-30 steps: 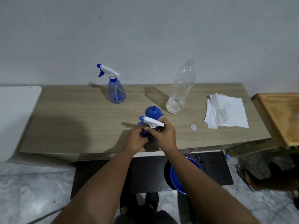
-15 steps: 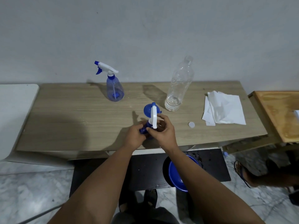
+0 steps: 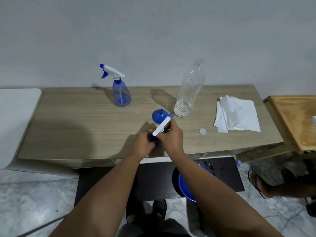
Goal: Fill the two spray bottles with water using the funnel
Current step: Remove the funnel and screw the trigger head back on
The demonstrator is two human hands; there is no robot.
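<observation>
A blue spray bottle (image 3: 151, 139) stands near the table's front edge, mostly hidden by my hands. My left hand (image 3: 142, 143) grips its body. My right hand (image 3: 171, 135) holds its white trigger head (image 3: 162, 126), whose nozzle points to the back right. Just behind it, a blue funnel (image 3: 158, 116) rests wide end down on the table. A second blue spray bottle (image 3: 121, 94) with its head on stands at the back left. An uncapped clear plastic bottle (image 3: 189, 90) stands at the back, nearly empty.
A white bottle cap (image 3: 202, 131) lies right of my hands. Folded white tissues (image 3: 236, 116) lie at the table's (image 3: 68, 127) right end. A blue basin (image 3: 185, 185) sits on the floor under the front edge. A wooden board (image 3: 297, 120) adjoins on the right.
The trigger head under my right hand has turned clockwise: its nozzle pointed left, then straight back, and now points back right. My left hand has kept the bottle still.
</observation>
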